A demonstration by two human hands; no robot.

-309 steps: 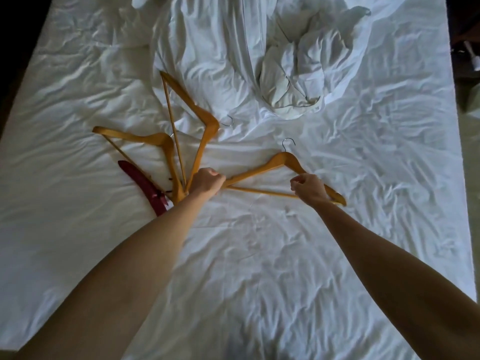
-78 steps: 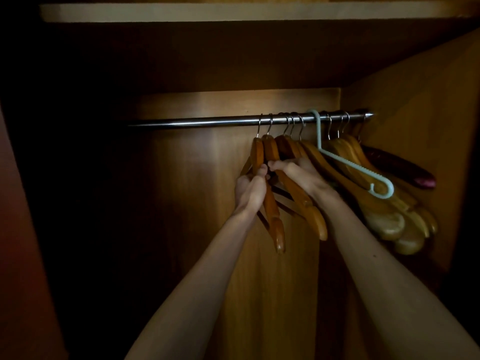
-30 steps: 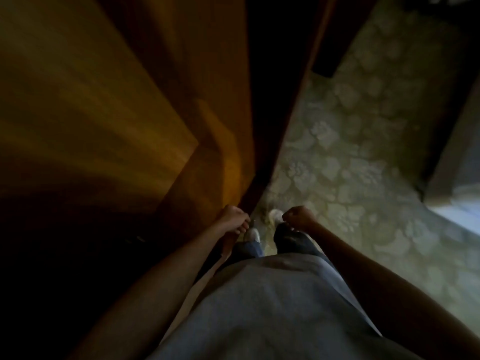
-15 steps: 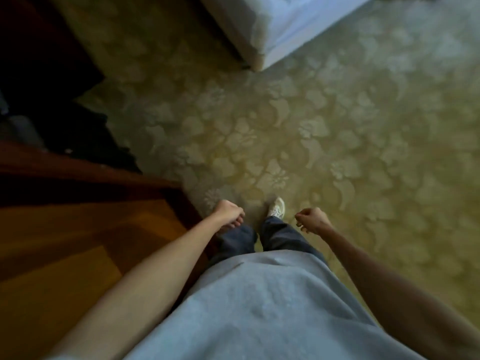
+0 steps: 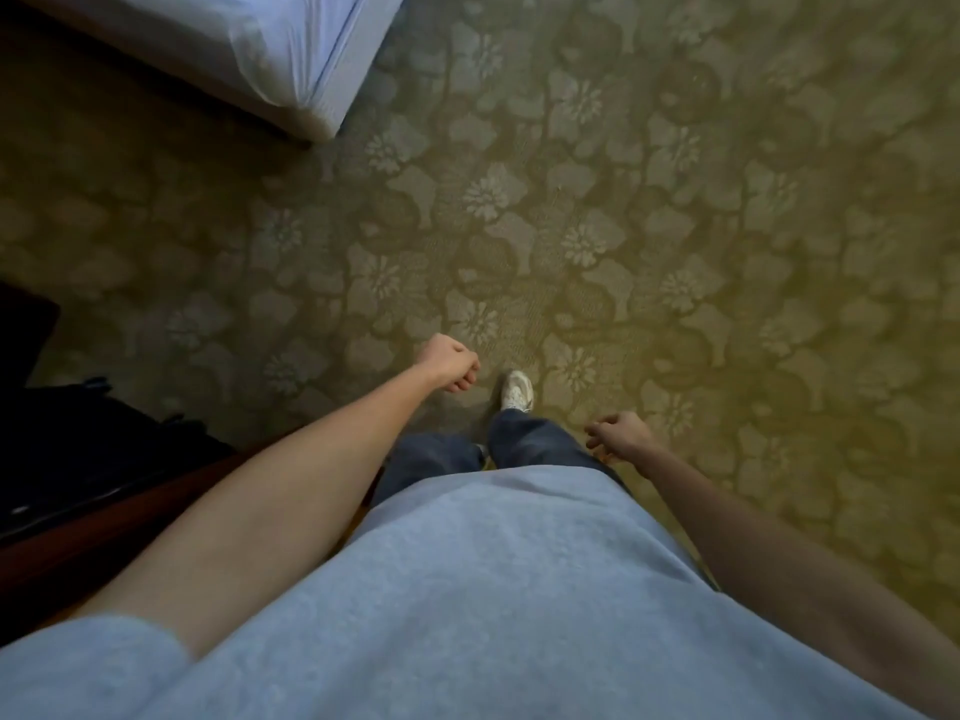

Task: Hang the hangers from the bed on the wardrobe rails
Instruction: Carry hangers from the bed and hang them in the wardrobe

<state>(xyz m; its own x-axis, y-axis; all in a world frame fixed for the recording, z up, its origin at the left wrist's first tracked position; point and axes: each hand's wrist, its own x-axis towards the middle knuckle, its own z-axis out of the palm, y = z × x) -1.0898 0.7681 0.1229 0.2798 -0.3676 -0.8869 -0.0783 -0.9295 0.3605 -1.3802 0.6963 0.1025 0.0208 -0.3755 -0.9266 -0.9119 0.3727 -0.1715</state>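
Note:
I look straight down at a patterned carpet. My left hand (image 5: 451,367) hangs in front of me with its fingers curled loosely and nothing in it. My right hand (image 5: 618,438) hangs lower right, fingers loosely apart, also holding nothing. One corner of the white-sheeted bed (image 5: 291,59) shows at the upper left. No hangers, rail or wardrobe interior are in view.
A floral olive carpet (image 5: 675,226) fills most of the view. A dark wooden edge (image 5: 104,522) and a black bag-like object (image 5: 78,449) lie at the lower left. My white shoe (image 5: 518,391) steps forward between my hands.
I let go of the hangers on the rail and turned away from the wardrobe. The bed corner has come closer at the upper left, and the wooden panel has slid out to the left.

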